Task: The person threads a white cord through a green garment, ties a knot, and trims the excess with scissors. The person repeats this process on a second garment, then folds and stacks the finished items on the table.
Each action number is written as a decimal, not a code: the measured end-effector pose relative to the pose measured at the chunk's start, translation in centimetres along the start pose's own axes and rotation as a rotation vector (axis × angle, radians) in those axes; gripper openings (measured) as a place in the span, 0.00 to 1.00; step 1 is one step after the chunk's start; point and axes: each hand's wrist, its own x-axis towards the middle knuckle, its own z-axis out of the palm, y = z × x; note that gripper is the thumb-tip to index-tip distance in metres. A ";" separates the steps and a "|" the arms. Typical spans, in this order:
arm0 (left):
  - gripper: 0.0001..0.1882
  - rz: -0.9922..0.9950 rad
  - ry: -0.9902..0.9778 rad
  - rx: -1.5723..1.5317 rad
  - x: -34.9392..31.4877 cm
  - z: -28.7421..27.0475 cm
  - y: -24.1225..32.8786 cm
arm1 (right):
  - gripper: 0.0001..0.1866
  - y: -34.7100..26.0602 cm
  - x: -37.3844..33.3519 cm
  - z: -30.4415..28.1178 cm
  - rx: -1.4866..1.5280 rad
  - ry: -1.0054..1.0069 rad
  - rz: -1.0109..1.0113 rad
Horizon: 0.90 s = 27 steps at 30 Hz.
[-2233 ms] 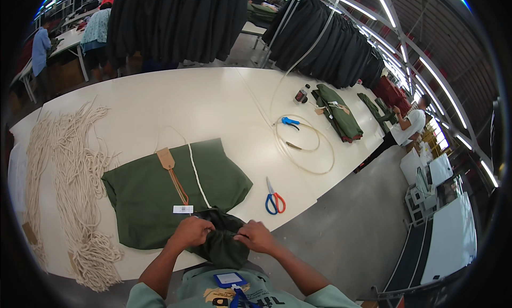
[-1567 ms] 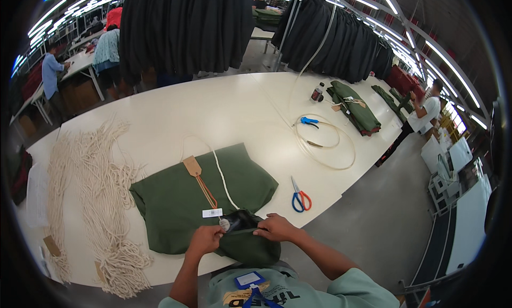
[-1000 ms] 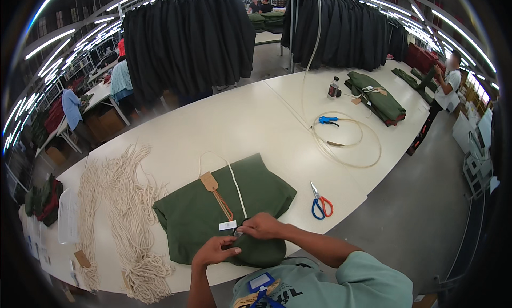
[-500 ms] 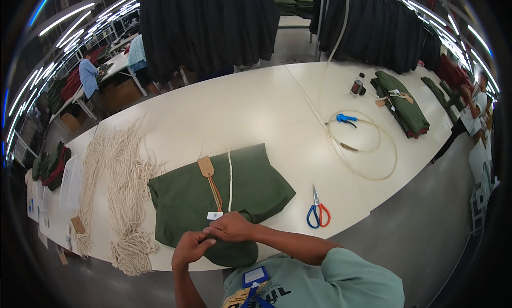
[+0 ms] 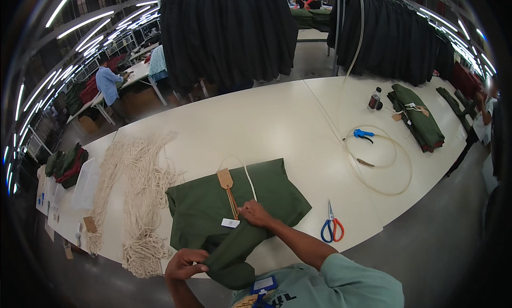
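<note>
A dark green folded cloth piece [image 5: 282, 185], which looks like a garment, lies on the table in front of me. My left hand [image 5: 185, 264] pinches its near edge, thumb against fingers, and holds that edge pulled toward me. Farther in, my right hand [image 5: 256, 213] is closed on the same green cloth, and a raised fold runs between the two hands. On the cloth lie a brown paper tag [image 5: 225, 178] on brown strings, a small white label [image 5: 230, 223] and a white cord [image 5: 249, 178]. The cord's lower end meets my right hand.
Long cream cords [image 5: 141, 212] are heaped on the left. Scissors [image 5: 332, 225] with a red and a blue handle lie right of the cloth. Beyond are a blue air gun [image 5: 364, 133] on a coiled hose, a bottle [image 5: 374, 99] and a tied green bundle [image 5: 418, 119]. Dark garments [image 5: 229, 36] hang behind.
My hands were together at the near edge. The right has moved away from me up to the label, the left slightly nearer and leftward. The near flap is now stretched between them.
</note>
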 end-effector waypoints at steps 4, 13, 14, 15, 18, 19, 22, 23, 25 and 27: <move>0.12 -0.027 -0.059 0.042 2.1 0.7 0.8 | 0.20 -3.6 -0.4 -0.7 0.133 -0.088 -0.023; 0.10 -0.126 -0.040 0.361 9.6 4.2 -3.3 | 0.25 -13.6 -8.4 -13.3 0.048 -0.271 -0.177; 0.11 -0.130 -0.083 0.382 10.1 4.1 -3.8 | 0.26 -13.6 -9.2 -15.3 -0.016 -0.264 -0.059; 0.12 -0.176 -0.133 0.431 10.7 4.2 -4.4 | 0.25 -13.5 -10.0 -16.9 -0.133 -0.288 0.025; 0.13 -0.134 -0.264 0.525 13.1 5.6 -5.7 | 0.22 -13.6 -11.5 -16.3 -0.322 -0.265 0.054; 0.13 -0.051 -0.303 0.478 13.9 6.3 -6.0 | 0.21 -13.8 -11.6 -15.3 -0.384 -0.262 0.063; 0.12 -0.028 -0.356 0.469 15.3 6.9 -6.6 | 0.17 -14.0 -11.7 -14.0 -0.412 -0.307 -0.004; 0.12 -0.074 -0.363 0.491 15.2 6.5 -6.6 | 0.16 -14.0 -12.0 -14.3 -0.485 -0.324 0.091; 0.12 -0.203 -0.351 0.575 14.6 5.6 -6.8 | 0.15 -13.9 -12.7 -15.1 -0.610 -0.368 0.263; 0.12 -0.060 -0.388 0.510 14.3 5.3 -7.3 | 0.15 -13.8 -13.3 -15.0 -0.495 -0.324 0.196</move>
